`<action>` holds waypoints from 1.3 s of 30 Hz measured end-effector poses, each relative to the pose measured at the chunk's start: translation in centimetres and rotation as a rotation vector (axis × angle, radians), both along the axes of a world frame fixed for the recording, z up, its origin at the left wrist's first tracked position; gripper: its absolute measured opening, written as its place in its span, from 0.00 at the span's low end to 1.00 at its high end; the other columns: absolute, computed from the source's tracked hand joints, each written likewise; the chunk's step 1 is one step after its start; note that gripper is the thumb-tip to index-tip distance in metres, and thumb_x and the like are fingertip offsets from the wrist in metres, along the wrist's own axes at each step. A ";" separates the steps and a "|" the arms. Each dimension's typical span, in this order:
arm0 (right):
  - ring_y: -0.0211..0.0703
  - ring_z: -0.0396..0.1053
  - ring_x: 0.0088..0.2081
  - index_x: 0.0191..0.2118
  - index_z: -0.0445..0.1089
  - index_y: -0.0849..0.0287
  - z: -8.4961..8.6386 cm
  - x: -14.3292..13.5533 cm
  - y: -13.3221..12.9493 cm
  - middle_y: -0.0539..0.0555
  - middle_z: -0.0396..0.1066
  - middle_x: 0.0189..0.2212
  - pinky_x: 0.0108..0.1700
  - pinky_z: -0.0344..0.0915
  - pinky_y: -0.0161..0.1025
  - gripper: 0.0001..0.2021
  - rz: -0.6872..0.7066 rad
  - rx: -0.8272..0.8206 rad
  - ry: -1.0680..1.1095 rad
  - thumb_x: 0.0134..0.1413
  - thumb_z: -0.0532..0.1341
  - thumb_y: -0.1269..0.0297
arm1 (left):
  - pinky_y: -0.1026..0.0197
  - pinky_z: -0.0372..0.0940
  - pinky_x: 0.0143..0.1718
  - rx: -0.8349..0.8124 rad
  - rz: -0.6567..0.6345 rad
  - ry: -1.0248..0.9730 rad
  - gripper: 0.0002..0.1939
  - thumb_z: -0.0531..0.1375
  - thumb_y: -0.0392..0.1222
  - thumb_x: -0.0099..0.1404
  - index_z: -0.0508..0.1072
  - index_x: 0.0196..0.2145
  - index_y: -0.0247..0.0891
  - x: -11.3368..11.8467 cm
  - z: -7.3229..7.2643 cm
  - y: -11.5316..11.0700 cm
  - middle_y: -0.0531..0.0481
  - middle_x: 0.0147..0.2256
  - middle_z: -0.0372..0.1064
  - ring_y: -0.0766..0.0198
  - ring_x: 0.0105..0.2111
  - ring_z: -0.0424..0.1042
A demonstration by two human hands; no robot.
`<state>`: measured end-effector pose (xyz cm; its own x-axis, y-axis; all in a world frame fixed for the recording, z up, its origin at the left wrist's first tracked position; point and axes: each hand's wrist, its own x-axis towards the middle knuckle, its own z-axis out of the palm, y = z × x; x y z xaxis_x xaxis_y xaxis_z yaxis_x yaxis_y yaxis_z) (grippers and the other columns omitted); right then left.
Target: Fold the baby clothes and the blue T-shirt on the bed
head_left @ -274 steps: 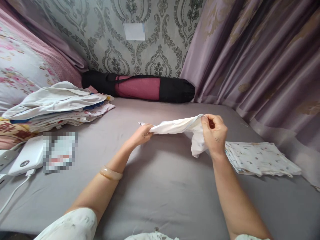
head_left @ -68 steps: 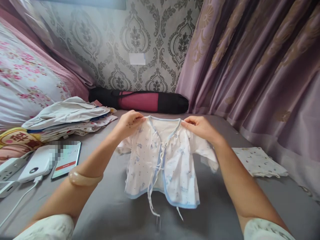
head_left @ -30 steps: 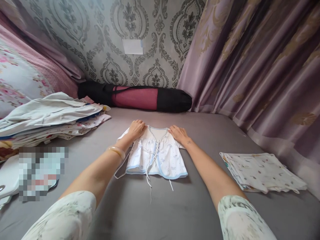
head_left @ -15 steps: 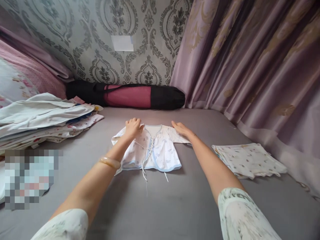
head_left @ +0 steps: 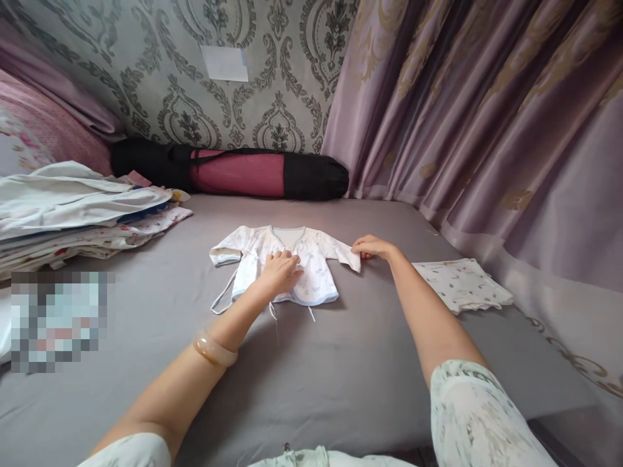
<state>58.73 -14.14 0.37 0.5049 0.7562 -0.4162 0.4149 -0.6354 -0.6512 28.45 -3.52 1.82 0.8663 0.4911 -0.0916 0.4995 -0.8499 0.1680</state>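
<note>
A small white baby shirt [head_left: 316, 275] with pale blue trim and a faint print lies spread face up on the grey sheet, both sleeves out to the sides. My left hand [head_left: 282, 271] rests on the middle of its front, over the lacing, with fingers bent and closed on the cloth; the fingertips are partly hidden. At the end of the right-hand sleeve, my right hand [head_left: 372, 247] pinches the cuff between thumb and fingers. Thin white ties hang out below the hem and beside the left side of the shirt.
A folded printed cloth [head_left: 460, 285] lies to the right, near the purple curtain [head_left: 438, 110]. Stacked clothes [head_left: 73, 207] are piled at the left, with a blurred-out item [head_left: 63, 324] nearer me. Against the wall rests a long black and pink bag [head_left: 238, 174].
My left hand has moved from the left shoulder down to the shirt's front. My right hand has gone from lying along the right sleeve to pinching its cuff. The view has shifted slightly.
</note>
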 end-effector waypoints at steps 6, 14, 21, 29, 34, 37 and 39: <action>0.33 0.59 0.25 0.26 0.70 0.60 -0.2 -0.3 -0.2 0.46 0.65 0.20 0.27 0.55 0.31 0.04 -0.089 0.162 -0.049 0.43 0.64 0.66 | 0.47 0.60 0.50 -0.025 0.075 -0.075 0.16 0.54 0.46 0.68 0.71 0.50 0.39 -0.6 -1.9 -0.8 0.38 0.53 0.65 0.45 0.54 0.63; 0.37 0.60 0.27 0.28 0.65 0.57 -1.5 0.3 0.8 0.46 0.64 0.23 0.30 0.56 0.34 0.12 -0.214 0.482 -0.305 0.46 0.62 0.54 | 0.47 0.59 0.52 -0.039 0.143 -0.209 0.21 0.56 0.56 0.67 0.71 0.50 0.40 -0.9 -3.1 -1.6 0.41 0.55 0.65 0.45 0.56 0.61; 0.46 0.68 0.39 0.40 0.69 0.55 -2.5 0.6 0.4 0.54 0.73 0.36 0.39 0.60 0.38 0.09 -0.144 0.204 -0.657 0.58 0.59 0.56 | 0.47 0.58 0.53 -0.043 0.151 -0.244 0.19 0.59 0.51 0.65 0.70 0.51 0.41 -1.0 -3.7 -1.7 0.42 0.56 0.64 0.46 0.57 0.60; 0.56 0.66 0.53 0.54 0.67 0.60 -2.2 -1.6 1.1 0.68 0.67 0.53 0.54 0.59 0.52 0.17 -0.176 0.021 -0.672 0.66 0.47 0.66 | 0.47 0.58 0.54 -0.053 0.156 -0.250 0.19 0.59 0.51 0.65 0.70 0.51 0.40 -0.9 -3.7 -1.7 0.41 0.57 0.64 0.46 0.57 0.59; 0.54 0.51 0.66 0.64 0.59 0.61 -1.6 -5.8 3.8 0.63 0.56 0.65 0.65 0.46 0.50 0.24 0.149 0.135 -0.676 0.68 0.42 0.63 | 0.48 0.58 0.53 -0.059 0.154 -0.275 0.17 0.58 0.50 0.66 0.70 0.49 0.40 -0.9 -3.6 -1.7 0.41 0.55 0.65 0.47 0.56 0.61; 0.50 0.38 0.71 0.70 0.48 0.63 -1.7 -8.1 5.4 0.58 0.43 0.71 0.69 0.37 0.49 0.30 0.355 0.140 -0.577 0.69 0.38 0.54 | 0.49 0.58 0.53 -0.064 0.154 -0.313 0.15 0.57 0.49 0.67 0.70 0.48 0.41 -1.1 -3.6 -1.7 0.42 0.54 0.65 0.49 0.55 0.63; 0.48 0.33 0.72 0.71 0.43 0.65 -2.1 -8.8 6.2 0.57 0.37 0.72 0.69 0.34 0.49 0.33 0.384 0.099 -0.530 0.68 0.35 0.50 | 0.50 0.58 0.53 -0.073 0.154 -0.342 0.15 0.57 0.49 0.67 0.70 0.48 0.40 -1.1 -3.6 -1.8 0.42 0.54 0.66 0.51 0.54 0.64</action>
<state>49.88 -7.92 -1.72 0.3090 0.9453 -0.1047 0.8805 -0.3260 -0.3441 27.33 -5.27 -1.76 0.7692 0.6210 0.1506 0.5251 -0.7486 0.4048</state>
